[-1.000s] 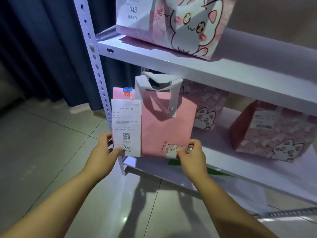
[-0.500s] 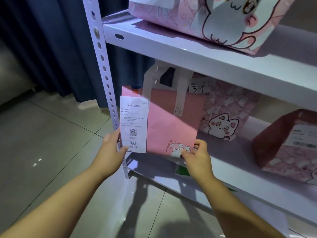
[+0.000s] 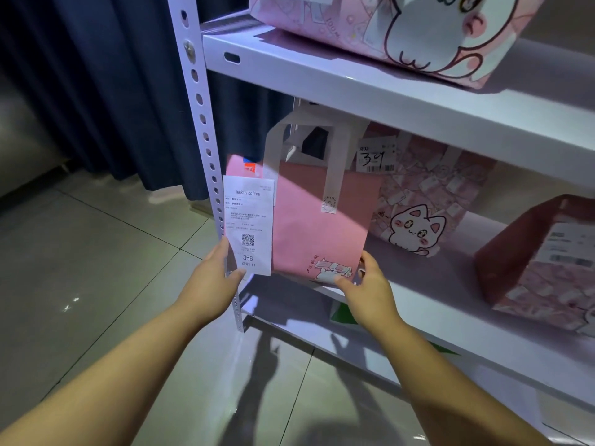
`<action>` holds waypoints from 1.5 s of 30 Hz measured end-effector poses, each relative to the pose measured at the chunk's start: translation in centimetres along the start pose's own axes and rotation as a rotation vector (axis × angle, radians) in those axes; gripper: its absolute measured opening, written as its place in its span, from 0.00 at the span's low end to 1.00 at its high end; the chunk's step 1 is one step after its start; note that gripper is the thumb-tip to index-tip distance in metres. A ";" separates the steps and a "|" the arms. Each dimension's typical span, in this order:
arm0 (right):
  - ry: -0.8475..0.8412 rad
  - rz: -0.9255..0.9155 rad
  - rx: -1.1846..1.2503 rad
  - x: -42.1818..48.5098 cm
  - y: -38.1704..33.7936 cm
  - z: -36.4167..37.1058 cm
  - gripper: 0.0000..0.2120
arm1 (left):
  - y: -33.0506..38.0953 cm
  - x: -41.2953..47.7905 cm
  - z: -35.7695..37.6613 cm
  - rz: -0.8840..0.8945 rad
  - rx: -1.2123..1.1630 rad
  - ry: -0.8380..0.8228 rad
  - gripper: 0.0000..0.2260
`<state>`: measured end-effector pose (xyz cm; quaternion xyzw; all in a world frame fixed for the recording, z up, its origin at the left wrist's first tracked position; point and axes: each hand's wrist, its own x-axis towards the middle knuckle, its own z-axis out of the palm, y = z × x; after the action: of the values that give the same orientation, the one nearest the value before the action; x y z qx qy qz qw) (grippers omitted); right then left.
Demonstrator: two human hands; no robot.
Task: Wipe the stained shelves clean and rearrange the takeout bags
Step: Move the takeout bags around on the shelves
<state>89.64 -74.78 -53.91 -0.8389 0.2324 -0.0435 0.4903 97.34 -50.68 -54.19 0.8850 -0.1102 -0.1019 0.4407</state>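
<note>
A plain pink takeout bag (image 3: 318,226) with white handles and a long white receipt (image 3: 248,225) stands at the left end of the middle shelf (image 3: 428,294). My left hand (image 3: 211,283) grips its lower left corner, thumb on the receipt's bottom edge. My right hand (image 3: 367,289) pinches its lower right corner beside a small cat drawing. Behind it stands a pink cat-print bag (image 3: 421,201) with a tag marked 34. Another pink patterned bag (image 3: 544,259) lies tilted at the right. A big cat bag (image 3: 418,30) sits on the upper shelf (image 3: 354,88).
The rack's perforated white upright (image 3: 201,123) stands just left of the held bag. A dark blue curtain (image 3: 96,75) hangs behind it. Grey tiled floor (image 3: 96,268) spreads to the left and below. A lower shelf (image 3: 370,346) holds something green.
The view has moved closer and a little lower. Both hands keep their hold on the plain pink bag's bottom corners, and the bag stays at the shelf's left end.
</note>
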 end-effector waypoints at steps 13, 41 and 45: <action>-0.008 -0.046 -0.056 -0.6 -0.2 0.9 0.24 | -0.9 0.6 -0.4 -0.003 0.012 -0.042 0.28; 0.289 0.097 0.037 1.0 2.7 -9.6 0.08 | 10.1 -0.5 7.6 0.155 -0.064 -0.072 0.10; 0.382 0.106 -0.024 3.3 4.6 -12.6 0.09 | 13.2 0.8 11.3 0.195 -0.069 -0.124 0.10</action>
<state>87.23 -88.25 -51.76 -0.8076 0.3656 -0.1734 0.4290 93.55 -67.18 -50.30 0.8464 -0.2192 -0.1170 0.4709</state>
